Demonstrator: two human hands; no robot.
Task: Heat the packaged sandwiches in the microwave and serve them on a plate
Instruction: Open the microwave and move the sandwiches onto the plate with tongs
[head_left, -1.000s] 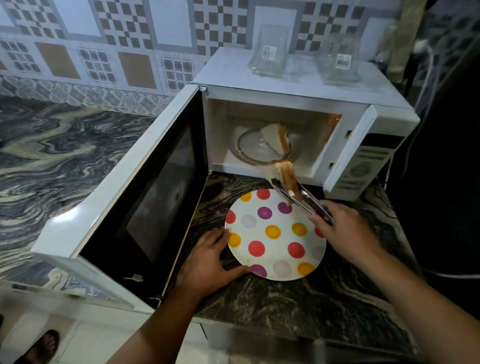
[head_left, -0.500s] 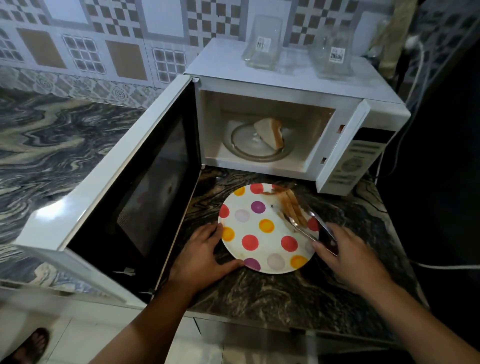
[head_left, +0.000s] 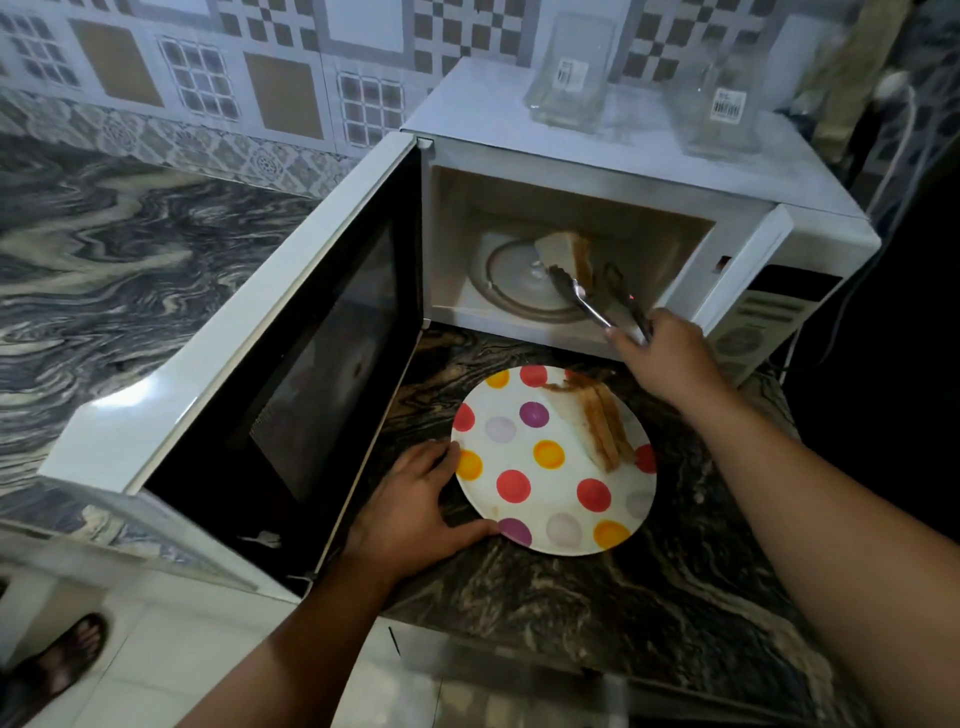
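Observation:
A white microwave (head_left: 649, 171) stands on the counter with its door (head_left: 291, 364) swung wide to the left. One sandwich half (head_left: 563, 252) lies on the glass turntable (head_left: 511, 283) inside. My right hand (head_left: 662, 358) holds metal tongs (head_left: 597, 299) whose spread tips reach into the cavity on either side of that sandwich. A second sandwich half (head_left: 597, 423) lies on the polka-dot plate (head_left: 540, 499) in front of the microwave. My left hand (head_left: 415, 512) rests on the counter and grips the plate's left rim.
Two clear plastic sandwich packages (head_left: 569, 73) (head_left: 722, 109) sit on top of the microwave. The dark marbled counter (head_left: 597, 613) ends close behind the plate toward me. A patterned tile wall (head_left: 260, 67) runs at the back. A sandalled foot (head_left: 62, 654) shows on the floor below left.
My right hand carried one sandwich half with the tongs onto the plate, released it, then moved the tongs back up into the microwave around the other half. The left hand stayed at the plate.

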